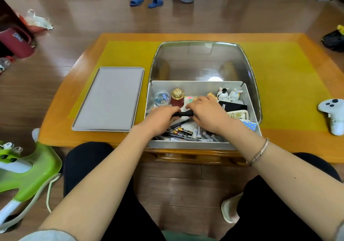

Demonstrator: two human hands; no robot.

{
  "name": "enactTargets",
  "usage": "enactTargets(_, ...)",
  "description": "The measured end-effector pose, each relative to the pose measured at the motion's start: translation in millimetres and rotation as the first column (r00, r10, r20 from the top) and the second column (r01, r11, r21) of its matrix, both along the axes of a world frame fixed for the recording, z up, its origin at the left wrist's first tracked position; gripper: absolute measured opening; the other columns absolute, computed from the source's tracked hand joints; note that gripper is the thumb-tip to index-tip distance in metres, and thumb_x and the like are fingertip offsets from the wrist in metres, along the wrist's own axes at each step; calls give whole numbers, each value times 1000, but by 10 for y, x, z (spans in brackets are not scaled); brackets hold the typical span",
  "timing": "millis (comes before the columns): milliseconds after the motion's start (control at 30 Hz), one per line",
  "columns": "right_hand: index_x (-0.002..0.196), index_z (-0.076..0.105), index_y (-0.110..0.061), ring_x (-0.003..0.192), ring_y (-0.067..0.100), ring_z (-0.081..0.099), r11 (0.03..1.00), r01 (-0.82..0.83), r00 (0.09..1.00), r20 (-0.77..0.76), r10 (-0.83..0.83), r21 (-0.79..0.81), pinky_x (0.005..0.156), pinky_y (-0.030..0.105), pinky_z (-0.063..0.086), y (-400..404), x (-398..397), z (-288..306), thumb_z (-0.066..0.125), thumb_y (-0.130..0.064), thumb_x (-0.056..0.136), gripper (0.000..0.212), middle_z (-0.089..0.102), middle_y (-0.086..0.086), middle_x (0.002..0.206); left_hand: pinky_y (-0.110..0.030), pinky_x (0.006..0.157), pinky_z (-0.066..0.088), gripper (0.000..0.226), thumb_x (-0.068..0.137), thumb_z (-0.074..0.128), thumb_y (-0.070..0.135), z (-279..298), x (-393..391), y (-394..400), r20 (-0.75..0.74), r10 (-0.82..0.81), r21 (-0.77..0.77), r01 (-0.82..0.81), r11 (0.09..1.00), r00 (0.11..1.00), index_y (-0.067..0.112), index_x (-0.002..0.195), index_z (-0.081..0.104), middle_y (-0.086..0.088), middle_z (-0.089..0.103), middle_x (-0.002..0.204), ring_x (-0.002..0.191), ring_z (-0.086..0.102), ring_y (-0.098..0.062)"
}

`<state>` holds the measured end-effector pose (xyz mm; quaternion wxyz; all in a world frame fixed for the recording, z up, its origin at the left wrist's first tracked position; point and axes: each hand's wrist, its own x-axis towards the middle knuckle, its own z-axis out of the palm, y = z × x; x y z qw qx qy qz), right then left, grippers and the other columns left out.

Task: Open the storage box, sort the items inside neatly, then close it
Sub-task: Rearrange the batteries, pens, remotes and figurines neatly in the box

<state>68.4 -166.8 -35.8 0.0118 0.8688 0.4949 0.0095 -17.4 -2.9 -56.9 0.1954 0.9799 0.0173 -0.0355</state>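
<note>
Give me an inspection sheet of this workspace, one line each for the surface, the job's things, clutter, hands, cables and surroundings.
Surface: wooden table with a yellow mat.
Job's things: storage box open; its clear cover stands up behind it; grey lid lies flat to its left. Inside: batteries, pens, red jar, rabbit figurines.
Clutter: white controller on the table's right edge.
Hands: left hand and right hand both grip a black object over the box.
Cables: a pale cord by the green toy on the floor.
Surroundings: wood floor, blue slippers, fan base.
</note>
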Motion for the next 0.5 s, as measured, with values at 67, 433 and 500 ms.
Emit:
enactTargets(67, 106, 58, -19, 101, 28, 57, 1000, 14, 1000, -5, -14, -24, 87, 37, 31, -24, -1, 47, 43, -26, 96, 20, 66, 4, 102, -42, 83, 48, 17, 97, 50, 21, 39, 2, -17, 49, -16, -1, 16, 1000, 999, 18, 111, 60, -5, 65, 108, 100, 57, -24)
enactTargets(433, 124, 61, -13, 101, 35, 55, 835, 468, 872, 0, -489, 290, 81, 41, 39, -778, 390, 147, 47, -17, 96, 31, 60, 13, 110, -35, 72, 46, 24, 99, 49, 31, -11, 106, -33, 65, 277, -181, -262, 948, 959, 15, 115, 58, -8, 65, 102, 92, 59, -25)
enactTargets(500, 124, 59, -18, 111, 33, 48, 815, 532, 839, -19, -543, 229, 87, 42, 34, -830, 462, 96, 48, -20, 96, 30, 58, 11, 119, -37, 73, 48, 24, 96, 54, 32, 20, 123, -73, 67, 304, -239, -280, 930, 950, 15, 110, 63, -5, 65, 93, 88, 59, -24)
